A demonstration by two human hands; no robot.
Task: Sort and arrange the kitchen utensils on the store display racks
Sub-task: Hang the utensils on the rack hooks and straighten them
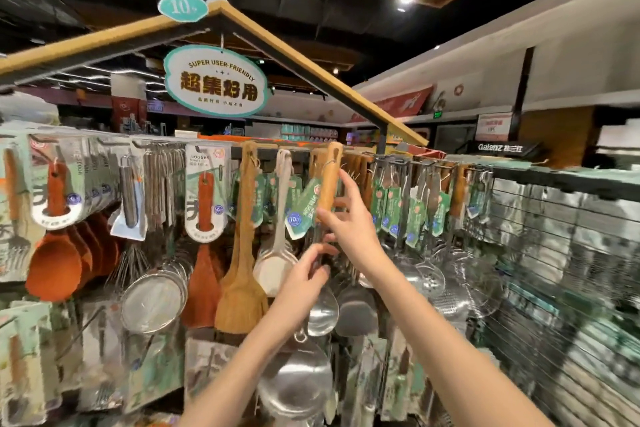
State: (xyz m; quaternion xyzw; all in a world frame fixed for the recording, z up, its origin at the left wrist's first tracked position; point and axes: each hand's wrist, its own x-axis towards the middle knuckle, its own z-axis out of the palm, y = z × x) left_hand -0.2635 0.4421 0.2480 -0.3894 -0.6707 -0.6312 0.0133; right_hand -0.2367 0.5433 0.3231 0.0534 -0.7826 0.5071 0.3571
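A steel ladle with a light wooden handle [329,177] and a green price tag [303,215] hangs at the middle of the display rack [381,154]. My right hand [349,218] holds the wooden handle near its lower end, thumb and fingers around it. Lower down, my left hand [308,274] grips the ladle's steel shaft just above its bowl [322,312]. Left of it hang a pale ladle [277,260] and a wooden spatula [242,281].
Orange plastic scoops [59,270], a whisk, steel strainers [152,295] and packaged wooden spoons fill the rack's left side. Skimmers and tagged ladles [426,274] hang to the right. A wire mesh panel [561,253] runs along the right. An oval sign [216,80] hangs overhead.
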